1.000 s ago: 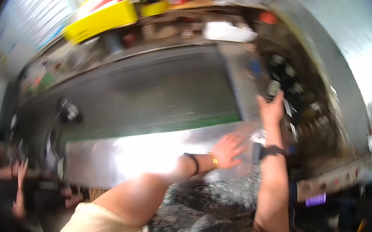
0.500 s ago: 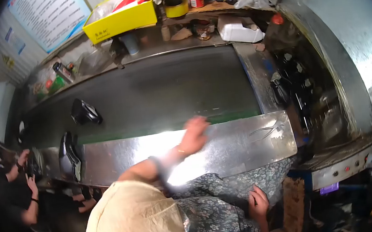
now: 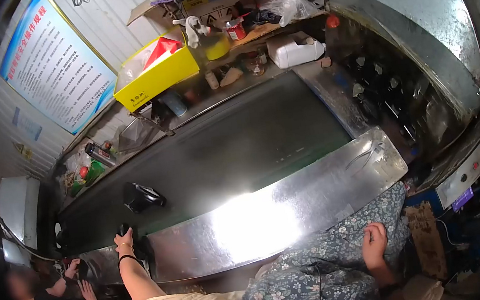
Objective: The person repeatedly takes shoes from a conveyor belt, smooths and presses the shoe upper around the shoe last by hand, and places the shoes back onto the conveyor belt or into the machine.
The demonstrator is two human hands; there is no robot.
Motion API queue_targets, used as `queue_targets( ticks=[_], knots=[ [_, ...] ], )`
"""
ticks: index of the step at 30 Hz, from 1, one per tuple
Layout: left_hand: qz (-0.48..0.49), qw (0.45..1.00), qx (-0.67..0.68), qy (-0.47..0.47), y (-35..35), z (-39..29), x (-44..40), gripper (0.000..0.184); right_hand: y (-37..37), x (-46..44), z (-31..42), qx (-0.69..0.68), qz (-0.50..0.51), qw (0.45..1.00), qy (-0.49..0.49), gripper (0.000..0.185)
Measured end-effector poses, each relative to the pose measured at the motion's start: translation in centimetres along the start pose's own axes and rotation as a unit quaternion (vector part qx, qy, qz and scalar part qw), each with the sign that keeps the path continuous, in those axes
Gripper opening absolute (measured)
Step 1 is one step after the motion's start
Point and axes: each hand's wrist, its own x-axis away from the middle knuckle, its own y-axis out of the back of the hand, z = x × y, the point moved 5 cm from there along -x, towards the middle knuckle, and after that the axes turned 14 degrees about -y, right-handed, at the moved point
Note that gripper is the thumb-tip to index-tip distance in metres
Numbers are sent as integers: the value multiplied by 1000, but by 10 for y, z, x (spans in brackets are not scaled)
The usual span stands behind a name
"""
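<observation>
Your right hand [image 3: 375,244] is resting on the floral apron [image 3: 330,264], on the near side of the metal ledge [image 3: 194,244], its fingers curling loosely; whether they are gripping anything, you cannot tell. Your left hand [image 3: 124,240] is closing around a dark shoe [image 3: 123,229] at the ledge's left end. Another black shoe [image 3: 143,196] is lying just beyond the ledge, on the dark belt [image 3: 239,144]. Farther beyond, a yellow box [image 3: 157,76] is sitting.
</observation>
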Motion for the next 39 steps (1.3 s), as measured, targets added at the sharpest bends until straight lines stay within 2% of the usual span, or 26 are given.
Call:
queue_targets(
  ticks=[1,4,6,9,11,15,18,19,22,23,26,27,28,30,31,32,33,34,36,38,39],
  knots=[
    [-16,1000,12,7,11,-12,19,102,0,-2,-1,2,-5,1000,9,10],
    [-13,997,80,17,12,1,-2,101,1,2,-3,3,-9,1000,21,10],
    [52,998,42,3,-14,21,-49,100,5,2,1,0,0,1000,24,9],
    [70,997,-14,17,-5,-2,-4,104,6,6,-6,-10,8,1000,20,9],
    [69,996,-48,21,1,-13,0,106,5,5,-6,-24,0,1000,19,9],
    [49,997,-55,1,0,6,-13,107,5,5,-2,-35,1,999,15,9],
    [0,999,51,15,1,13,-20,106,4,5,0,-11,0,1000,9,9],
    [-51,997,59,10,-1,13,-17,94,2,5,0,-13,4,1000,2,9],
    [-96,991,90,-35,4,-4,6,79,-3,4,-3,0,-8,1000,9,9],
    [-128,982,118,-76,0,-5,7,65,-4,4,-4,-4,-11,1000,6,9],
    [-69,983,73,-150,6,-47,91,56,-3,5,-3,-21,-24,999,11,9],
    [-63,987,12,-149,-11,-48,105,42,-2,4,-1,-27,-19,999,9,10],
    [-7,982,-73,-175,-11,-64,138,38,-2,4,-2,-33,-19,999,10,9],
    [-234,949,-65,-202,-33,-40,160,71,-1,4,-7,-41,-17,999,15,9],
    [-241,968,12,-69,-24,-41,180,87,1,3,-8,-41,-14,999,15,9],
    [-242,964,86,69,-17,-42,204,105,2,4,-8,-43,-11,999,22,9],
    [-204,931,203,224,-43,-19,193,112,5,3,-7,-46,-9,999,26,9],
    [-165,899,376,154,-92,18,147,115,6,4,-7,-50,-5,998,30,9],
    [-144,898,390,147,-90,13,149,113,7,5,-10,-63,2,998,28,9],
    [-79,909,389,124,-65,-13,187,109,8,6,-13,-77,7,997,20,9],
    [-22,892,450,47,-57,-32,212,104,9,5,-14,-89,16,996,23,10]
  ],
)
